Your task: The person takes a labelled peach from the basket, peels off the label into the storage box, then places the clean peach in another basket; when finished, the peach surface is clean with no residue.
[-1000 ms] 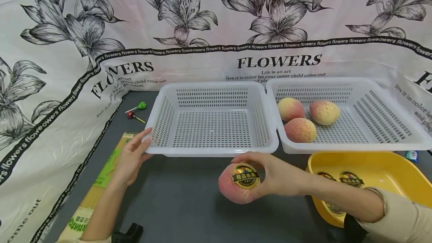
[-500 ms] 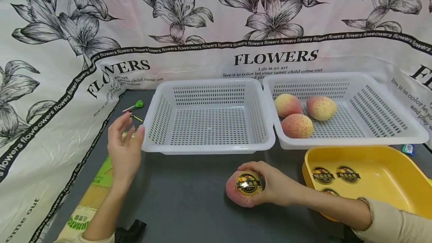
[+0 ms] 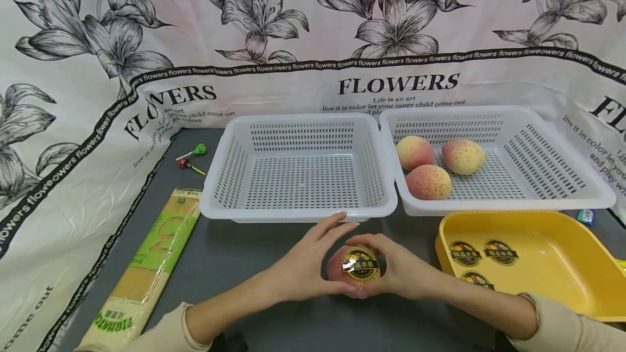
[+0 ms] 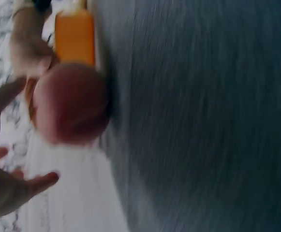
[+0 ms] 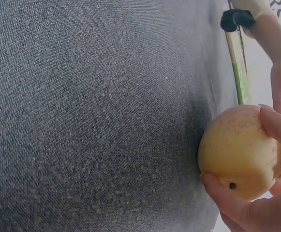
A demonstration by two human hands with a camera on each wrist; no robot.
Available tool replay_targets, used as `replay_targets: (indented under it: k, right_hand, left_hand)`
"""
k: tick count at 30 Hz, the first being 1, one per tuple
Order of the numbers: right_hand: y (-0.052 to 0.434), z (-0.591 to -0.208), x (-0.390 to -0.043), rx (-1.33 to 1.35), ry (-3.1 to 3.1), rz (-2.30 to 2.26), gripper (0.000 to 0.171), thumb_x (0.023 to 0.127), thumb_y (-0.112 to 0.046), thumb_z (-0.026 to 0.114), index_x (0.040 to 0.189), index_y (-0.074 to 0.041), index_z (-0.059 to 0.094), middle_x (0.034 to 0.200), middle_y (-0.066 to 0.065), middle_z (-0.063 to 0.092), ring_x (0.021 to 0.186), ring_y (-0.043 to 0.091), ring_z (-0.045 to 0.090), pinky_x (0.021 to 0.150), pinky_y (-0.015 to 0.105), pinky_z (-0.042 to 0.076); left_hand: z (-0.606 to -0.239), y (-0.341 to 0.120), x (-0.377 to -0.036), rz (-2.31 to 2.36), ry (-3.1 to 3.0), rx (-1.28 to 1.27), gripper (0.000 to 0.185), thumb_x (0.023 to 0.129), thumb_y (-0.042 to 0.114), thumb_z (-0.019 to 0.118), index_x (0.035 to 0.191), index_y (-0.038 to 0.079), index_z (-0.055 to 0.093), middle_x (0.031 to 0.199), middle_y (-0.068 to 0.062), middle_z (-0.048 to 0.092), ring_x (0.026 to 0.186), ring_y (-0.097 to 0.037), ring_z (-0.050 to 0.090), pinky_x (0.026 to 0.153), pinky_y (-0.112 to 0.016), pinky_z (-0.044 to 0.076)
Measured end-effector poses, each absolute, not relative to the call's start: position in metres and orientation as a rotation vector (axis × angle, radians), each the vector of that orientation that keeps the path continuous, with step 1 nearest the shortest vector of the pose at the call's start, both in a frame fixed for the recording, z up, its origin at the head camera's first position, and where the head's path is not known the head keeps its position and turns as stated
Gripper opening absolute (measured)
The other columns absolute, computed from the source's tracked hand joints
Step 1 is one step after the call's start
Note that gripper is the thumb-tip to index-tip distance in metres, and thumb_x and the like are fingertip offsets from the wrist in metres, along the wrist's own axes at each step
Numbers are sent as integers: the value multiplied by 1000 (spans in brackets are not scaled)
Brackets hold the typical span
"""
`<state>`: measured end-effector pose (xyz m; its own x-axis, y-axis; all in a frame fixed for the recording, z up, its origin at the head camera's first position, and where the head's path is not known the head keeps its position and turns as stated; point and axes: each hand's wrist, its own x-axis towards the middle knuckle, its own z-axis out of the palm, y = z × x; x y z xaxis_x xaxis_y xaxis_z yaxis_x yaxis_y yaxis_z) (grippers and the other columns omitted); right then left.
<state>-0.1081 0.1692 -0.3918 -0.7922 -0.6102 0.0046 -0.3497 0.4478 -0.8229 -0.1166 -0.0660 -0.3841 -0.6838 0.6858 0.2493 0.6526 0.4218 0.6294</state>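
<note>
A pink peach (image 3: 336,271) with a black and gold round sticker (image 3: 361,264) is low over the dark table, in front of the left white basket. My right hand (image 3: 408,268) grips it from the right, thumb and fingers around its sides. In the right wrist view, the peach's (image 5: 239,150) yellowish underside shows a small dark hole. My left hand (image 3: 308,265) is close at the peach's left side, thumb and fingers spread; in the left wrist view these fingers (image 4: 38,183) stand apart from the peach (image 4: 72,104).
A white slotted basket (image 3: 298,214) stands behind the hands. Beside it, another basket (image 3: 508,205) holds three peaches (image 3: 429,182). A yellow tub (image 3: 552,265) with several round stickers (image 3: 501,252) is at right. Left are a noodle packet (image 3: 151,254) and two lollipops (image 3: 199,149).
My left hand has let go of the left basket's rim and swung right to the peach. My right hand has brought the peach slightly right and lower.
</note>
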Motion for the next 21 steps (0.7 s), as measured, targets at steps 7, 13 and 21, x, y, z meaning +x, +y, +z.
replay_targets:
  k: [7, 13, 21]
  right_hand:
    - [172, -391, -106, -827, 2449, -1259, 76, 74, -33, 84, 133, -3, 47, 116, 5, 52, 101, 21, 52, 85, 31, 47]
    - [176, -388, -108, -707, 2327, -1285, 73, 76, -30, 82, 135, -9, 45, 122, 4, 52, 110, 24, 51, 91, 38, 45]
    - [197, -364, -116, -99, 2088, -1449, 54, 93, -38, 62, 128, 2, 51, 117, 17, 57, 103, 31, 60, 76, 42, 54]
  left_hand:
    - [-402, -53, -112, 1282, 2567, 1318, 83, 72, 27, 86, 141, 16, 42, 143, -9, 33, 131, -23, 34, 97, -37, 42]
    - [-411, -54, -118, 1246, 2419, 1247, 85, 73, 22, 85, 144, 14, 39, 140, -7, 38, 125, -17, 41, 95, -28, 41]
    - [-412, -53, -121, 1232, 2409, 1212, 75, 71, 22, 86, 135, 10, 50, 133, -5, 45, 119, -16, 46, 93, -27, 42]
